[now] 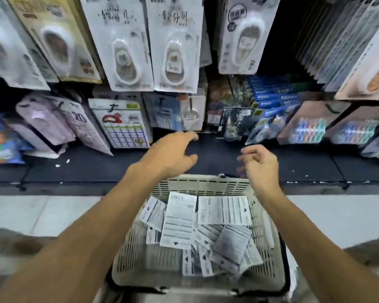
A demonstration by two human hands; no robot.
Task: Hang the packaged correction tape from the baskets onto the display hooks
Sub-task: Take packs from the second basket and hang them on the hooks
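Hovering over the basket (pixel 206 184), both hands empty. Left hand (pixel 171 156) sits just past the far rim, fingers (pixel 190 136) loosely spread and released, nothing in them. Right hand (pixel 260 165) is beside it on the right, fingers lightly curled, also gripping nothing; a bit motion-blurred.

Correction tape packs (pixel 179 219) lie in a loose heap in the basket, near side of the scene, mostly printed backs up, overlapping at odd angles. More of the same kind hang on the display hooks at the far top, e.g. the hung pack (pixel 175 47) in the middle row.

Handling, my read: flat card with a plastic blister, light, card stiff enough to hold shape but will bend if squeezed mid-panel. Blister likely slick. Best hold is a pinch on the card edge near the hang-hole end, so the hole stays free for the hook. Top cards overlap, so lifting one may drag a neighbour along; take the uppermost one first.

Hooks themselves are hidden behind the hung packs, can't tell how much room is left.
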